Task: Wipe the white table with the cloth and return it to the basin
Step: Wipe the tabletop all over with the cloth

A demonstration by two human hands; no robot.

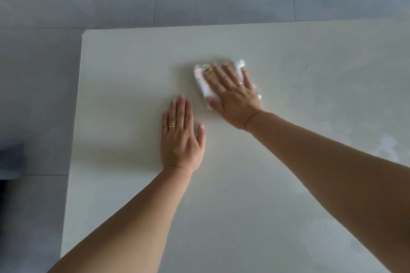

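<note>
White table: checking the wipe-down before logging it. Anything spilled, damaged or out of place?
Nothing stands out. The white table looks intact, bearing only the folded cloth under the flat right hand and the left hand. Faint patches near its right edge may be moisture.

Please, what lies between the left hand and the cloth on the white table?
Nothing: the head view shows only bare white table between the left hand, lying flat, and the cloth pressed by the right hand.

Soft daylight, medium bright, coming from the right: faint shadows fall left of the left hand (180, 133) on the desk (124, 68). Pale sheen near the desk's right side. Cloth (203, 82) motion-blurred, washed out. Frame edges bow slightly.
</note>
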